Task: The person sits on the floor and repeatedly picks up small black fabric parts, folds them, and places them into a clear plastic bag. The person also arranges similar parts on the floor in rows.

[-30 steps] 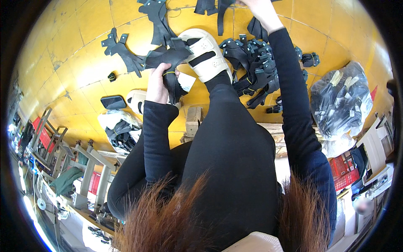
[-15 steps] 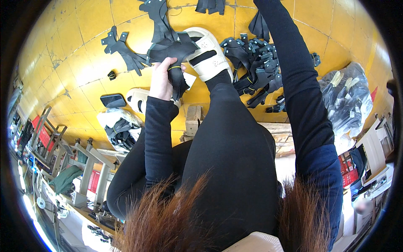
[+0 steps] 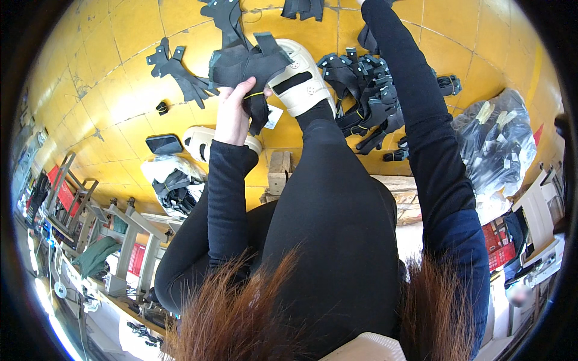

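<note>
My left hand (image 3: 233,115) is closed round a bundle of black fabric pieces (image 3: 244,67), gripped at its narrow part beside a thin yellow band (image 3: 255,94). The wide ends fan out above my thumb, and a small white tag (image 3: 273,117) shows beside the bundle. My right arm stretches far forward; only a sliver of my right hand (image 3: 362,2) shows at the top edge, its fingers out of the picture. A dark fabric piece (image 3: 367,40) lies near that forearm. More black pieces (image 3: 226,23) lie on the floor beyond my left hand.
A heap of banded black pieces (image 3: 367,90) lies right of my cream sandal (image 3: 304,78). Further right sits a clear plastic bag of dark pieces (image 3: 497,135). At left are a phone (image 3: 164,144), a filled white bag (image 3: 174,183) and a wooden block (image 3: 279,171).
The bundle in my left hand has tilted, its upper ends shifting up and turning. My right hand has drawn back slightly, so a bit of it now shows at the top edge.
</note>
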Demonstrator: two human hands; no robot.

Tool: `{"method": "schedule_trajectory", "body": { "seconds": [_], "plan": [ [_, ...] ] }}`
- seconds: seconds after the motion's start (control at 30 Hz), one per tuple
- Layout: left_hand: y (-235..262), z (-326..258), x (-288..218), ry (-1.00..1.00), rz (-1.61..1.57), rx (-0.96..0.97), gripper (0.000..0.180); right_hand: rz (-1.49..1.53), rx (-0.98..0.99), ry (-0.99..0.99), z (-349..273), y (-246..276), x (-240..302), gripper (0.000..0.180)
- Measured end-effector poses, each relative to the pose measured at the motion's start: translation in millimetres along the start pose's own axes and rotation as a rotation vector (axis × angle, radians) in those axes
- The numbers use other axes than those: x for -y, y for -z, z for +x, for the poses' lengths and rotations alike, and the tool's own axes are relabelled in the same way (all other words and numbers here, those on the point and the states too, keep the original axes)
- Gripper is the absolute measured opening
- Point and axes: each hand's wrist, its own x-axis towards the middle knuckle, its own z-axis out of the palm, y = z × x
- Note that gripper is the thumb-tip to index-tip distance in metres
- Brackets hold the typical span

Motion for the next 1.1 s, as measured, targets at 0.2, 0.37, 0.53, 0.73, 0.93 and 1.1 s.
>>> {"method": "schedule_trajectory", "body": {
  "seconds": [0.2,0.37,0.53,0.73,0.93,1.1],
  "plan": [
    [-7,-8,-11,-0.081,-0.092,0.318,0.053,-0.249,-0.068,0.058,-8,-11,32,0.035],
    [-20,-11,-16,-0.053,-0.141,0.351,0.041,-0.301,-0.137,0.157,-9,-12,38,0.023],
    [-12,-4,-7,-0.049,-0.082,0.366,0.053,0.056,-0.034,0.023,-14,0,55,0.015],
    [-14,-13,-17,-0.051,-0.008,0.314,0.045,0.443,0.020,-0.090,-69,80,158,0.013],
    [-25,-9,-15,-0.153,-0.042,0.367,0.044,0.802,0.376,-0.284,-136,145,205,0.021],
    [-20,-4,-3,-0.075,-0.216,0.519,0.044,0.539,0.444,-0.220,-169,113,215,0.016]
  ]
}}
